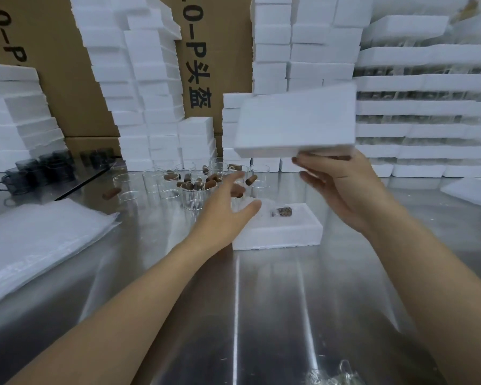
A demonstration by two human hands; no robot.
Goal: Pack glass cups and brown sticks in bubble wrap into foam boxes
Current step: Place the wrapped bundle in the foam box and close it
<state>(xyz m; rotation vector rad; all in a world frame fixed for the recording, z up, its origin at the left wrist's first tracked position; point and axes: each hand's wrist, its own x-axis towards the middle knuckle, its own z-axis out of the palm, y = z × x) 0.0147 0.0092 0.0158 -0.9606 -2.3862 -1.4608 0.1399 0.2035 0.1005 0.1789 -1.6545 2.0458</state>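
Two hands: both raised above the table (261, 315), neither resting on it
Left hand (222, 209): fingers spread and straight, holding nothing; left end of box directly beneath the palm, loose cups (175, 190) and sticks (210, 184) just beyond the fingertips
Right hand (342, 190): fingers laid under the lid's lower edge, apparently pinching it; thumb hidden, whole hand blurred
Lid (297, 120): straight above the right fingers, tilted with broad face toward the camera, long axis left to right
Box (278, 236): on the table, below and slightly left of the right fingers, open side up, long axis roughly parallel to the lid's
Wrapped cup (281, 212): lying on its side inside the box, just right of the left thumb, brown stick showing through the wrap
Nearer hand: left closer to the box, right carrying the lid
Step, as judged: closing; lid needing to tip flat and drop down-left from the right fingers onto the box, edges matched
Risk: wrap standing proud, likely blocking a flush seat
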